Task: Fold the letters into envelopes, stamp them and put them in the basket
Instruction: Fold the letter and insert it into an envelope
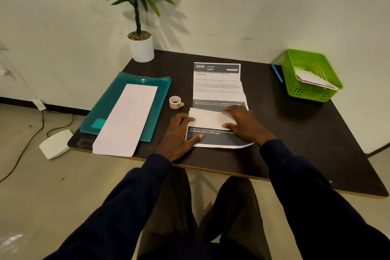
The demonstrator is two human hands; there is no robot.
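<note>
A printed letter [217, 86] lies flat in the middle of the dark table [295, 133], its dark banner at the far end. A folded white flap of paper [207, 119] lies across its near part. My left hand [179, 135] rests flat on the flap's left edge, thumb on the letter's near corner. My right hand [244, 121] presses the flap's right side with straight fingers. A roll of stamps [175, 102] stands just left of the letter. The green basket [295, 63] at the far right holds white envelopes [314, 80].
A long white envelope [126, 120] lies on a teal plastic folder [105, 107] at the left. A blue pen [276, 73] lies beside the basket. A potted plant [141, 46] stands at the far left corner. A white device [56, 143] and cables lie on the floor.
</note>
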